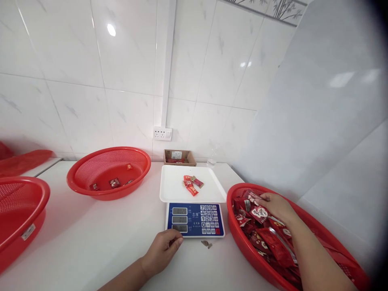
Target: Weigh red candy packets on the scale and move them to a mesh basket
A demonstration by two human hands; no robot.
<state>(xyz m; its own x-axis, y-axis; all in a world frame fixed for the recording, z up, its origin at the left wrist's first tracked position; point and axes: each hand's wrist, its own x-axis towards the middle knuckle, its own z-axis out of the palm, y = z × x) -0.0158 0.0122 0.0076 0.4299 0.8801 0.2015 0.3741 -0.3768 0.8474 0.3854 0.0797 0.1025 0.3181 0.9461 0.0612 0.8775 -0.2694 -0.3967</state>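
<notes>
My right hand [275,206] reaches into the red basket [235,226] on the right, its fingers closed on the edge of a red snack packet [251,197]. Many similar red foil packets [275,246] lie heaped below it. My left hand [163,248] rests on the table at the scale's front left corner, fingers curled in and no object showing in them. On the white tray [172,190] of the digital scale [195,220] lie several small red packets [190,186] in a loose pile. The scale's display digits are too faint to read surely.
Another red basket [75,184] at the back left holds several small packets. A red basket [22,214] stands at the left edge. Behind the scale are a small cardboard box [189,159] and a clear plastic item [211,159]. Small brown scraps [207,243] lie before the scale.
</notes>
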